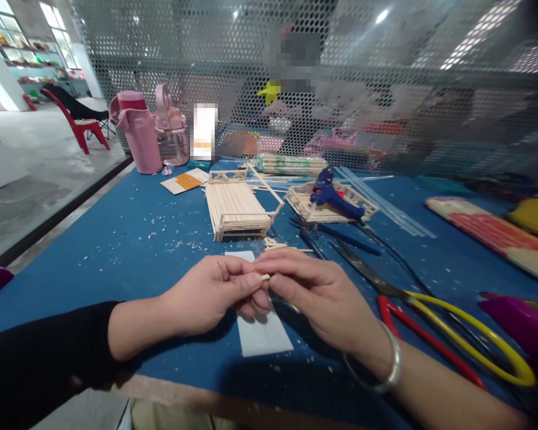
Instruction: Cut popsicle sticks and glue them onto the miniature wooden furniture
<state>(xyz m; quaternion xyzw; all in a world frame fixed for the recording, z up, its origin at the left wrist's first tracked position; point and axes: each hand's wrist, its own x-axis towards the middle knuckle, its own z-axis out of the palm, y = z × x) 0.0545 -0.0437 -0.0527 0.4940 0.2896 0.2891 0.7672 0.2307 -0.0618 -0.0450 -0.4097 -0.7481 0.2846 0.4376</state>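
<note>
The left hand (215, 292) pinches a short pale stick piece (265, 277) between thumb and fingertips; the right hand (325, 292) meets it at the other end, though whether its fingers clamp there too I cannot tell. The piece is held in the air above a white paper strip (265, 337). Little shows between the fingertips: a stubby, off-white, matt sliver, its ends mostly hidden. It should be nearly weightless, fairly stiff, easily dropped and liable to snap or splinter under a hard squeeze; a light fingertip hold close to each end would suit it best.

To the right of the grip lie scissors with a yellow-and-red handle (497, 337). Just beyond the grip stands a miniature stick bed (235, 203), pale and slatted; beyond and to the right, a blue glue gun (336, 200) rests on a stick-built tray (299, 206). Farther back lies a wrapped stick bundle (291, 163).
</note>
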